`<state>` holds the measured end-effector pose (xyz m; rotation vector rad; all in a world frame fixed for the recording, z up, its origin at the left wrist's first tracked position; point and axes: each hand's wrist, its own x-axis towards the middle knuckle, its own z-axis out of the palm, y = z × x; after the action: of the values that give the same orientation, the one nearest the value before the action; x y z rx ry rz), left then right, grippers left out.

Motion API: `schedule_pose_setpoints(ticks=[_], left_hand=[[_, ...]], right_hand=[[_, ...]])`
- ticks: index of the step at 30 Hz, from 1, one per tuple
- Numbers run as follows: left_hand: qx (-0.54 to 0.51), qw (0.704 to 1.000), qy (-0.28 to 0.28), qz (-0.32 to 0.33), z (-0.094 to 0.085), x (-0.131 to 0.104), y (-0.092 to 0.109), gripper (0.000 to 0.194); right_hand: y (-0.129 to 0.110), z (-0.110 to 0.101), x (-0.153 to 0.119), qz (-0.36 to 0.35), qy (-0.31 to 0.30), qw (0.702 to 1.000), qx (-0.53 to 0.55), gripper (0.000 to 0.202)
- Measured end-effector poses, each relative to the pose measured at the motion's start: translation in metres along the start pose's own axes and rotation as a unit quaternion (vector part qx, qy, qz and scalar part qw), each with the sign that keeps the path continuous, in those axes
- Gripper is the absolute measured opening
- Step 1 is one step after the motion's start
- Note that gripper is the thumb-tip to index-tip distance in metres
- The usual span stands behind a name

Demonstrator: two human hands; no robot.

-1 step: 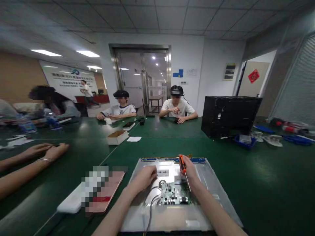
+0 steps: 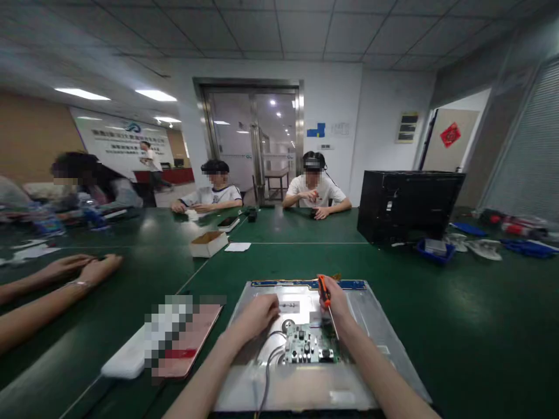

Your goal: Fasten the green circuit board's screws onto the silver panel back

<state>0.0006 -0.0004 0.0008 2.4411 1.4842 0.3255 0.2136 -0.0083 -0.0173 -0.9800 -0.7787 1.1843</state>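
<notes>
My right hand (image 2: 337, 299) is wrapped round a screwdriver (image 2: 324, 291) with an orange and black handle, its thin shaft slanting down toward me. Below the shaft lies a green circuit board (image 2: 305, 343) on the back of a silvery display panel (image 2: 371, 326). Along the panel's far edge runs a narrow blue circuit strip (image 2: 279, 284). My left hand (image 2: 259, 311) rests on the panel's left part with its fingers curled together; whatever they may hold is hidden. Grey cables (image 2: 267, 378) run from beside the board toward the panel's near edge.
Left of the panel are a pink flat case (image 2: 203, 331) and a white object (image 2: 126, 355), partly pixelated. A small open box (image 2: 209, 243) and a black monitor-like casing (image 2: 406, 206) stand farther back. Another person's hands (image 2: 94, 270) rest at the left. Two people sit opposite.
In the background the walking person has shifted slightly left. My hands, the screwdriver and the panel show no visible change.
</notes>
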Motion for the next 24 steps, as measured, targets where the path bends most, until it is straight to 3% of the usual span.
schedule_pose_setpoints(ticks=[9, 15, 19, 24], left_hand=[[-0.095, 0.995, 0.007, 0.013, -0.003, -0.007, 0.016, 0.012], [-0.2, 0.98, -0.002, 0.007, 0.004, -0.005, 0.021, 0.007], [-0.25, 0.968, -0.034, 0.004, 0.009, -0.001, 0.021, 0.008], [-0.238, 0.969, -0.063, -0.004, 0.01, 0.0, 0.021, 0.009]], right_hand=[[-0.002, -0.006, 0.003, 0.012, -0.003, 1.0, 0.01, 0.035], [0.005, -0.005, 0.005, 0.018, 0.013, 1.0, 0.017, 0.034], [0.008, -0.003, 0.005, 0.015, 0.032, 0.999, 0.018, 0.038], [0.012, 0.0, 0.005, 0.019, 0.04, 0.999, 0.018, 0.045]])
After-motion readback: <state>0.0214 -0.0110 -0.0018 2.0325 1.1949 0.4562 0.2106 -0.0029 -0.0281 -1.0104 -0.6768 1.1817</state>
